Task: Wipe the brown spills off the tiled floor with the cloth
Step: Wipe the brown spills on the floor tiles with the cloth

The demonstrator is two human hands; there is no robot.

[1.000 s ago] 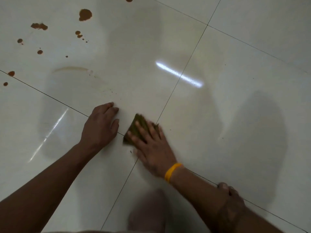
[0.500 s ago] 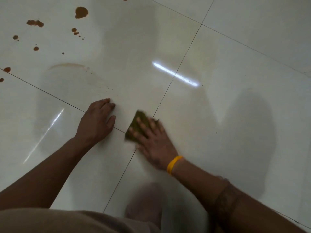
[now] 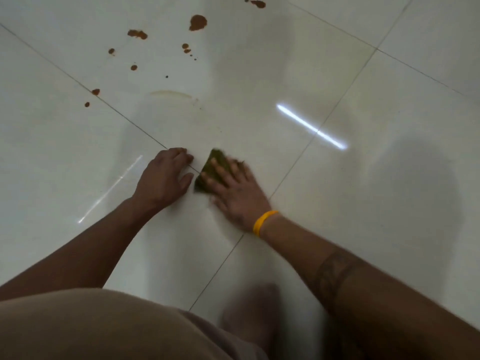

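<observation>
Now right hand (image 3: 233,193) presses the cloth (image 3: 211,170) flat, fingers seemingly straight; left hand (image 3: 163,178) rests open.

Open glossy floor (image 3: 363,203) right of the right hand (image 3: 237,193). Left hand (image 3: 162,178) planted just beside the cloth (image 3: 210,170), blocking leftward passage. Brown spills (image 3: 198,22) well beyond.

Cloth (image 3: 211,170) mostly under right hand (image 3: 237,193)

The right hand (image 3: 237,193) presses a dark green cloth (image 3: 211,170) flat on the tiled floor (image 3: 363,203) with spread fingers. The left hand (image 3: 163,178) rests beside it, palm down. Brown spills (image 3: 198,22) dot the tiles well beyond.
</observation>
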